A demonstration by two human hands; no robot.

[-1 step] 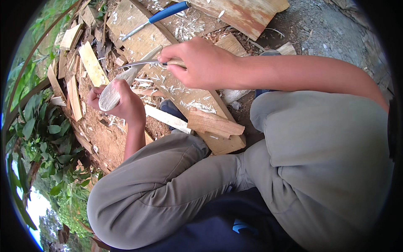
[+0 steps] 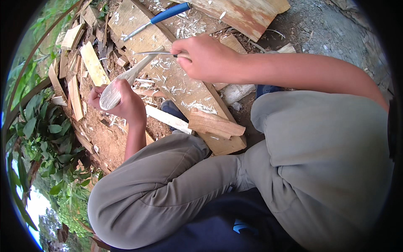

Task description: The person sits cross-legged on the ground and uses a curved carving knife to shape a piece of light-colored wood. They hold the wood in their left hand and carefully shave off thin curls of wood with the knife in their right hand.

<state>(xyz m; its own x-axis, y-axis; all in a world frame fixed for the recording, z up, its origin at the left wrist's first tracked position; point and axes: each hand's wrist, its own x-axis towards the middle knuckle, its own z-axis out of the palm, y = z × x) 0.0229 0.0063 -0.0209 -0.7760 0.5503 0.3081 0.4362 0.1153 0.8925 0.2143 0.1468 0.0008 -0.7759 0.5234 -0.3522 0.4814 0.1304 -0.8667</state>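
Note:
My left hand (image 2: 129, 103) is closed round the bowl end of a pale wooden spoon (image 2: 131, 74), thumb on top. The spoon's handle slants up and to the right, over a plank. My right hand (image 2: 205, 56) grips the wooden handle of a carving knife (image 2: 156, 53). Its thin blade points left, close to the tip of the spoon's handle; whether the two touch I cannot tell. Much of the knife's handle is hidden by my fingers.
A thick plank (image 2: 184, 94) strewn with shavings lies beneath my hands. On its far end rests a blue-handled tool (image 2: 170, 13) with a metal shaft. Wood offcuts (image 2: 93, 63) cover the ground at left, beside leafy plants (image 2: 50, 126). A broad board (image 2: 247, 17) lies at the back.
My right hand has moved right and slightly up with the knife, so the blade has slid from the spoon's neck toward the handle's tip. My left hand and the spoon barely moved.

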